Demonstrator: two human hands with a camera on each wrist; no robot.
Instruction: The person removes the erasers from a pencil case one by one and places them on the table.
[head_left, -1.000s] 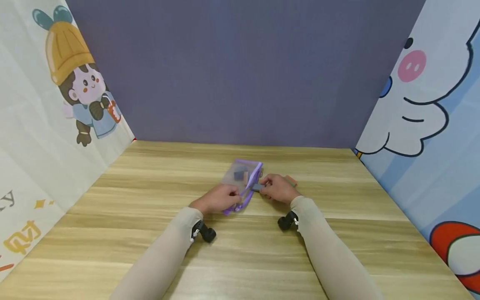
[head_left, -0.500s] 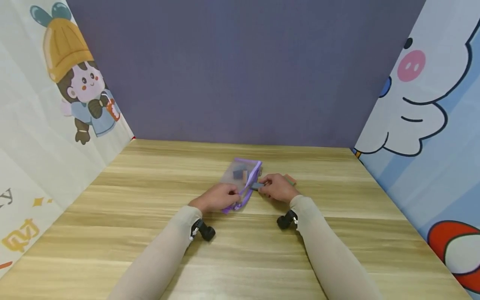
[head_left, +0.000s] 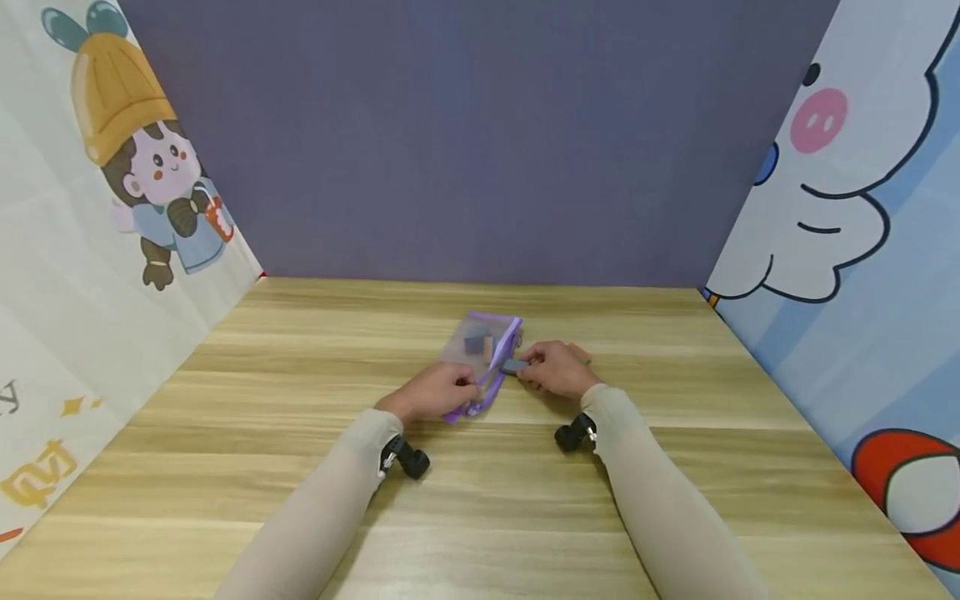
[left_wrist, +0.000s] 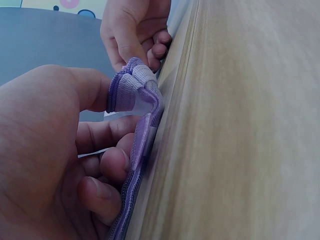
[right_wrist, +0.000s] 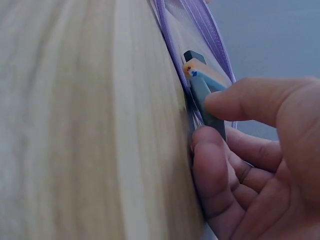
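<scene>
A see-through mesh zip pouch with purple edging lies on the table, its mouth facing right. My left hand pinches the near end of its mouth; in the left wrist view, the purple zipper edge passes between thumb and fingers. My right hand pinches a flat dark grey block between thumb and fingers, its far end at the pouch mouth. Through the mesh show a dark block and a peach-coloured piece. The right wrist view shows an orange-and-blue piece just past the held block.
An orange piece lies just behind the right hand, partly hidden by it. The wooden table ends at a grey-blue panel at the back. Cartoon-printed sheets stand at left and right.
The whole head view has shifted slightly. Both hands keep their holds, and the grey block stays at the pouch mouth with hardly any movement.
</scene>
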